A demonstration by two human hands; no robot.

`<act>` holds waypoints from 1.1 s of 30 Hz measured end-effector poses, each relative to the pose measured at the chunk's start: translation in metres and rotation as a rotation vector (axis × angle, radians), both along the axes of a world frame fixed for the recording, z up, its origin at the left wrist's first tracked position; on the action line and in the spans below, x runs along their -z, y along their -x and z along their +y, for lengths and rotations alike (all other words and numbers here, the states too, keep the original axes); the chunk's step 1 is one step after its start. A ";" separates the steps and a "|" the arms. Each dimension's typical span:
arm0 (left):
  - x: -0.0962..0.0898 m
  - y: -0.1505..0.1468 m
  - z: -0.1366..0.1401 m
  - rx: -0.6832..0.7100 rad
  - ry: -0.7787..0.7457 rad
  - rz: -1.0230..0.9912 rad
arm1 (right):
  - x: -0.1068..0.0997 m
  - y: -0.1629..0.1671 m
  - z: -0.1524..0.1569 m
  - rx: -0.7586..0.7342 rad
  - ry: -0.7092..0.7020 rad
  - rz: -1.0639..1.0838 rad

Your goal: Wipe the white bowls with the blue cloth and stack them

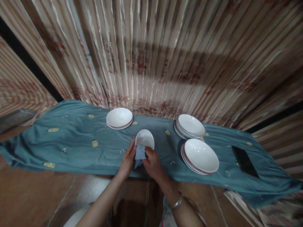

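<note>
Head view, looking forward and down. I see the left hand [128, 160] curled about the left rim of a small white bowl [145, 138], fingers closed on its edge, so that the bowl stands tilted on its side with its hollow turned toward the camera. The right hand [152, 163] is clamped on a pale blue cloth [139, 153], which it presses against the bowl's lower rim; the cloth hangs down between the two hands, and its lower corner rests near the teal tablecloth [78, 148]. A metal bangle [177, 202] circles the right wrist. The bowl is held just above the middle of the tablecloth, which is dotted with small yellow oval motifs and runs across the frame over a brown surface. To the left of the bowl, well apart, I see a short stack of white plates with a red edge [119, 118]. To the right stand two more stacks: a farther stack of white plates [190, 125] and, just in front of it and touching or nearly touching it, a nearer stack of red-rimmed plates [200, 156]. Farther right a dark phone [244, 161] lies flat on the tablecloth. A striped curtain [151, 56] fills the background. A grey tray [15, 118] shows at the left edge.
</note>
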State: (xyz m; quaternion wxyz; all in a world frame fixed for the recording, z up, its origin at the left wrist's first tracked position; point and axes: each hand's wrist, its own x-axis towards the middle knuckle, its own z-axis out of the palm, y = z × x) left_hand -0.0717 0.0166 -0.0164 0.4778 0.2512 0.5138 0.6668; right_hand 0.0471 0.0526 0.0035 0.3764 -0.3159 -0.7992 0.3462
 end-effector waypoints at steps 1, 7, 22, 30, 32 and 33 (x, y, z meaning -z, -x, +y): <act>0.000 -0.002 -0.001 0.010 -0.002 0.022 | 0.001 0.001 0.002 0.010 0.017 0.027; -0.004 -0.011 -0.004 0.143 0.049 -0.030 | 0.011 0.002 0.017 0.022 0.043 0.036; -0.012 -0.012 -0.005 0.124 0.055 -0.070 | 0.011 -0.022 0.027 0.026 -0.119 -0.464; -0.013 -0.011 -0.003 0.115 0.060 -0.048 | 0.010 -0.027 0.024 -0.058 0.280 -0.224; -0.013 -0.011 -0.003 0.125 0.056 -0.037 | 0.009 -0.024 0.025 -0.075 0.371 -0.013; -0.013 -0.010 -0.003 0.129 0.058 -0.030 | 0.008 -0.023 0.025 -0.060 0.398 0.081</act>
